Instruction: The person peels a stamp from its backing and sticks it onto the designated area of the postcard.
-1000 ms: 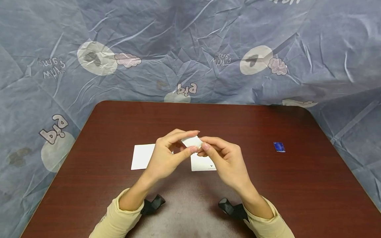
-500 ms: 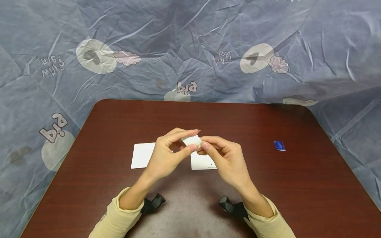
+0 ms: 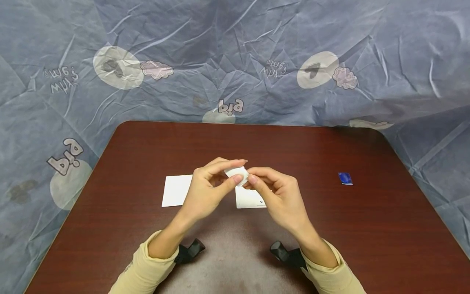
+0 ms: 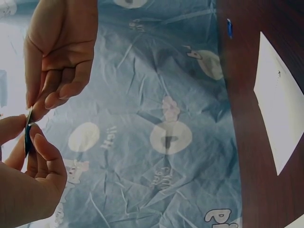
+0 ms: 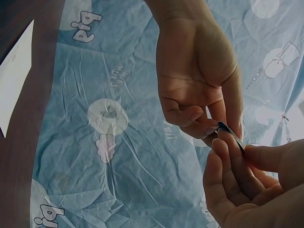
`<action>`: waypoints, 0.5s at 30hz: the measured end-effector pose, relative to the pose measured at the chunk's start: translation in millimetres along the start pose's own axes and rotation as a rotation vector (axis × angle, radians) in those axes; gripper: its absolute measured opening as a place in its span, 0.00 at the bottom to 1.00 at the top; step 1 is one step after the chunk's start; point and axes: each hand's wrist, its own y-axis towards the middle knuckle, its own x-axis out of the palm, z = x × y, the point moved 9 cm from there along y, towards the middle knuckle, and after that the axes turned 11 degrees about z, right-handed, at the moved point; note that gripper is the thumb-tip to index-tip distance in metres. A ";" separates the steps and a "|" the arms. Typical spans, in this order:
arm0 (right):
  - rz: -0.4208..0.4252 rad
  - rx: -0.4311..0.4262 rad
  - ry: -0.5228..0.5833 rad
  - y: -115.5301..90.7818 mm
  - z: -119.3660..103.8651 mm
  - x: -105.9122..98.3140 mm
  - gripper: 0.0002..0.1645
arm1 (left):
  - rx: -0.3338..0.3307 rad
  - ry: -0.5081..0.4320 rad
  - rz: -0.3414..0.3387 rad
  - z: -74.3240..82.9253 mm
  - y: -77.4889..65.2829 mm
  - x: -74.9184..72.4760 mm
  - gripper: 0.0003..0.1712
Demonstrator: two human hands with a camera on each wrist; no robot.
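Note:
Above the table, both hands meet at a small flat packet (image 3: pixel 232 172), white on the side facing up in the head view. In the left wrist view the underside of the packet (image 4: pixel 28 140) looks dark blue, and the right wrist view catches it nearly edge-on. My left hand (image 3: pixel 209 185) pinches its left part between thumb and fingers. At its right edge, my right hand (image 3: pixel 279 196) pinches with thumb and forefinger. The white face appears slightly bent, and fingertips hide part of it.
A white sheet (image 3: pixel 176 191) lies behind the left hand. Another white sheet (image 3: pixel 250 199) with small dark print lies under the hands, partly covered in this view. A small blue packet (image 3: pixel 345 179) rests on the right of the brown table (image 3: pixel 154 147). A printed cloth (image 3: pixel 235 49) hangs behind.
The hands keep nearly the same place and grip. The packet's white face now looks more bent and creased near the right fingertips. The head view has tilted very slightly.

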 end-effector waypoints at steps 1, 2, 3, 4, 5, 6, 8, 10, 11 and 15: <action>-0.001 -0.004 0.003 0.1 -0.2 0.1 0.07 | -0.001 0.003 0.004 -0.4 0.1 -0.1 0.16; -0.001 -0.009 0.002 0.2 -0.4 0.0 0.07 | 0.002 0.012 0.011 -0.6 0.0 -0.4 0.16; 0.002 -0.014 -0.004 0.4 -0.3 -0.1 0.08 | 0.011 0.023 0.023 -0.5 0.0 -1.1 0.16; 0.006 -0.022 -0.013 0.6 -0.7 -0.2 0.08 | 0.029 0.041 0.041 0.1 -0.1 -1.9 0.17; 0.015 -0.033 -0.027 0.8 -1.2 -0.6 0.08 | 0.058 0.068 0.064 1.6 -0.2 -2.8 0.17; 0.027 -0.049 -0.046 1.0 -1.9 -1.2 0.08 | 0.098 0.106 0.095 3.4 -0.5 -4.1 0.18; 0.060 -0.099 -0.109 1.2 -4.0 -2.8 0.08 | 0.201 0.208 0.174 8.4 -1.8 -7.3 0.18; 0.096 -0.161 -0.179 1.0 -6.9 -4.1 0.09 | 0.310 0.315 0.252 14.6 -4.2 -9.5 0.16; 0.115 -0.195 -0.216 0.6 -8.6 -4.5 0.09 | 0.355 0.363 0.280 16.9 -5.3 -9.9 0.15; 0.167 -0.335 -0.343 -1.9 -14.8 -2.6 0.10 | 0.441 0.487 0.298 19.7 -7.3 -7.7 0.09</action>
